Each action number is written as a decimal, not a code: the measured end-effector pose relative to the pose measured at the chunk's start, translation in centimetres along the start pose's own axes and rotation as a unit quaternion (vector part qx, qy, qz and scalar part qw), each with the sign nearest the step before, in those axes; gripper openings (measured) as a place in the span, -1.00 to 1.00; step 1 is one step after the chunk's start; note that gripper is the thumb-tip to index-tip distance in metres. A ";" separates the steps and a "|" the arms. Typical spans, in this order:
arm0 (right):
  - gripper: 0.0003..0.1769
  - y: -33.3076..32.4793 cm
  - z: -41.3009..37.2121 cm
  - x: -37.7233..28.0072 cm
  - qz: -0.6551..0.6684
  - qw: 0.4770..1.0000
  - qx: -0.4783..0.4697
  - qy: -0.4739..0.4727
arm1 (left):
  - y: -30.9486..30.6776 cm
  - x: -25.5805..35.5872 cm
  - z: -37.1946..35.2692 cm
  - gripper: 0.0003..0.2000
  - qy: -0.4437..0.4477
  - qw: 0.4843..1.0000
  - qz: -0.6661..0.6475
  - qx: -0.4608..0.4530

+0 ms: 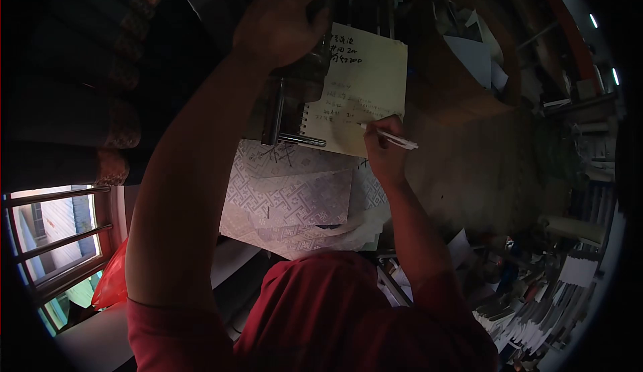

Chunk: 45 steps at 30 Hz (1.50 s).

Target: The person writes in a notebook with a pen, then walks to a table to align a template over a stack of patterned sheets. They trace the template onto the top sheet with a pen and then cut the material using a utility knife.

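Note:
An open spiral-bound notebook with handwritten lines lies in front of me. My right hand pinches a white pen, its tip over the lower part of the page. Farther up on the left, my left hand rests on a dark object beside the notebook, fingers apart and curved over its top; what that object is stays too dark to tell. Metal bars cross near the notebook's spiral edge. Patterned sheets lie below the notebook, close to my body.
A brown box holding papers stands at the upper right. Stacks of paper fill the lower right. At the lower left are a barred window and a red bag. Dark curtains hang on the left.

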State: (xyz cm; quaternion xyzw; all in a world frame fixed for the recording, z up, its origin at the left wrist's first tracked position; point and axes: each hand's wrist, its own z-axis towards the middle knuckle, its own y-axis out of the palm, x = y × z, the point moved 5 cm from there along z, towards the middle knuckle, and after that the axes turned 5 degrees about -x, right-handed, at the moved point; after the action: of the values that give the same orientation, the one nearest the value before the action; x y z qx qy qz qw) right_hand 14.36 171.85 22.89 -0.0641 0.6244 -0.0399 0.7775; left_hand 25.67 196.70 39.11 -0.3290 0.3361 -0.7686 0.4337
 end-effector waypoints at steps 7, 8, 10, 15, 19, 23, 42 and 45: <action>-0.86 2.2 -0.2 -1.3 -0.014 1.000 -0.022 -0.010 | 0.0 0.2 -0.1 -0.63 -0.023 1.000 0.008 -0.008; -0.86 2.8 -0.2 -1.2 -0.012 1.000 -0.023 -0.010 | -0.1 0.2 -0.1 -0.63 -0.024 1.000 0.010 -0.008; -0.84 4.2 -0.2 -1.1 -0.013 0.998 -0.057 -0.006 | -0.1 0.2 -0.1 -0.62 -0.024 1.000 -0.013 -0.013; -0.84 5.4 0.0 -2.5 -0.061 0.995 -0.071 -0.022 | -0.1 0.1 0.0 -0.62 -0.016 1.000 0.001 -0.012; -0.87 5.7 -0.1 -2.2 -0.021 0.996 -0.081 -0.021 | -0.2 0.1 0.0 -0.62 -0.009 1.000 0.000 -0.006; -0.88 5.7 -0.2 -2.1 0.010 0.997 -0.070 -0.039 | -0.1 0.0 0.1 -0.62 -0.022 1.000 0.000 -0.006; -0.82 2.1 -1.3 -1.4 -0.028 1.000 -0.006 -0.002 | 0.1 0.0 0.0 -0.64 -0.009 1.000 0.000 -0.014; -0.80 3.7 -0.8 -2.6 -0.026 0.999 -0.027 -0.027 | -0.1 0.1 0.1 -0.64 -0.008 1.000 0.003 -0.015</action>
State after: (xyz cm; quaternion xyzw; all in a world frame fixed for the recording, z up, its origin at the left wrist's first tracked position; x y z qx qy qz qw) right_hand 13.00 175.82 24.71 -0.1025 0.6020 -0.0417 0.7908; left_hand 25.69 196.62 39.23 -0.3412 0.3449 -0.7594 0.4334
